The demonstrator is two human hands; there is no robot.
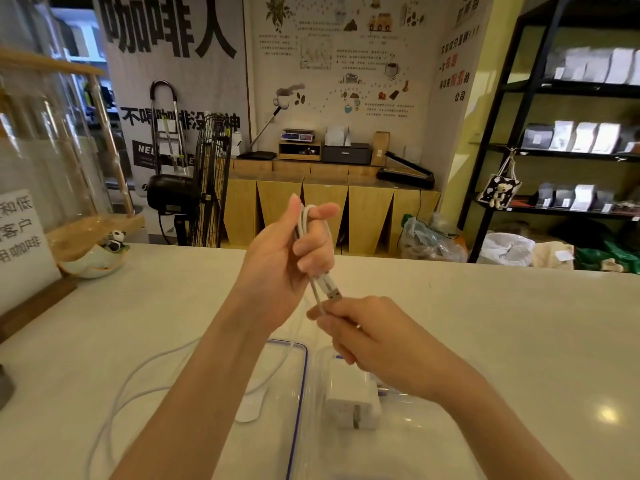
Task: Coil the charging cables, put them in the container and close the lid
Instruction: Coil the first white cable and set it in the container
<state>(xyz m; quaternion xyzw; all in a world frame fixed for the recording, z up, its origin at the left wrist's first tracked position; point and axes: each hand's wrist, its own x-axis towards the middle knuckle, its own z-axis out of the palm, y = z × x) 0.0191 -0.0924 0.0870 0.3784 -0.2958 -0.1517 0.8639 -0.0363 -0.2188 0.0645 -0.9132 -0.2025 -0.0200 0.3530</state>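
My left hand (291,251) is raised above the counter with loops of a white charging cable (304,223) wound round its fingers. The cable's USB plug (330,291) hangs just below that hand. My right hand (360,327) pinches the cable right under the plug. The loose rest of the cable (131,379) trails in curves over the counter at the lower left. A clear lid with a blue rim (300,382) lies flat under my arms. Beside it on the right stands the clear container (320,358), with a white charger block (353,400) inside.
A white counter (519,323) spreads in front of me. At its left stand a sign on a wooden base (24,244) and a small bowl with a panda figure (100,258). Beyond the counter are a black fan (204,181), wooden cabinets and black shelves.
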